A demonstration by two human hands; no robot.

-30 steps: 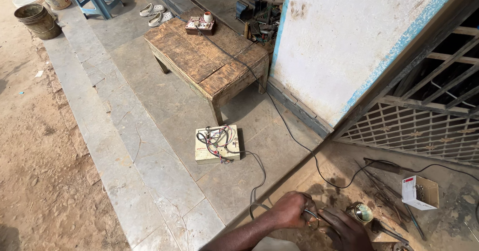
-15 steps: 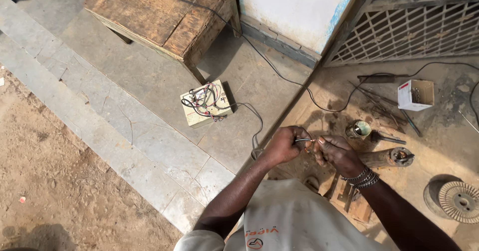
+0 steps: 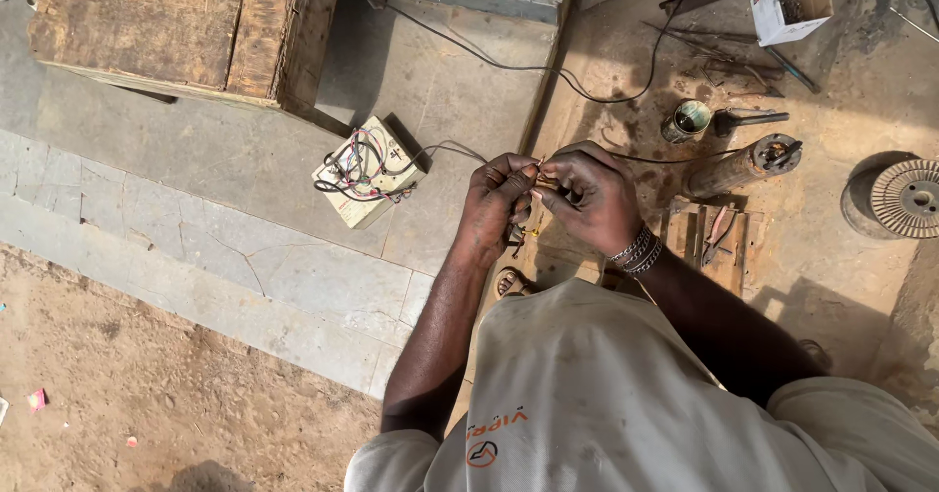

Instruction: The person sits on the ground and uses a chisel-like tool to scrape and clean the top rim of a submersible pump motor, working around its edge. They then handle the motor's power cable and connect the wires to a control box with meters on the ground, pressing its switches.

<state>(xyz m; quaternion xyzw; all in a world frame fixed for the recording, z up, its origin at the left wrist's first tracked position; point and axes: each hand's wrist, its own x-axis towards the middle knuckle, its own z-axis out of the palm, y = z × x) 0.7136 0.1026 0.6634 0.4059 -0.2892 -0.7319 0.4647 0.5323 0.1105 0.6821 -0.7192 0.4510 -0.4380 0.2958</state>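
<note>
My left hand [image 3: 497, 203] and my right hand [image 3: 593, 199] meet in front of my chest, fingertips pinched together on a thin wire [image 3: 544, 173]. A dark cable [image 3: 675, 157] runs from my fingers off to the right. Metal bangles ring my right wrist. Below the hands, a small tool with yellow on it [image 3: 520, 235] is partly hidden by my left hand. A white wiring board [image 3: 369, 172] tangled with coloured wires lies on the concrete left of my hands, its lead running toward them.
On the dusty bench lie a rusty cylindrical motor part [image 3: 741, 166], a small tin [image 3: 689, 120], pliers [image 3: 719, 233] on a wooden block, a ribbed metal disc [image 3: 907, 197] and a white cardboard box [image 3: 792, 3]. A wooden low table [image 3: 176, 27] stands at upper left; sandy ground lies below.
The view has tilted further down and closer. My hands have come together more tightly on the wire, and the wiring board now sits just left of them.
</note>
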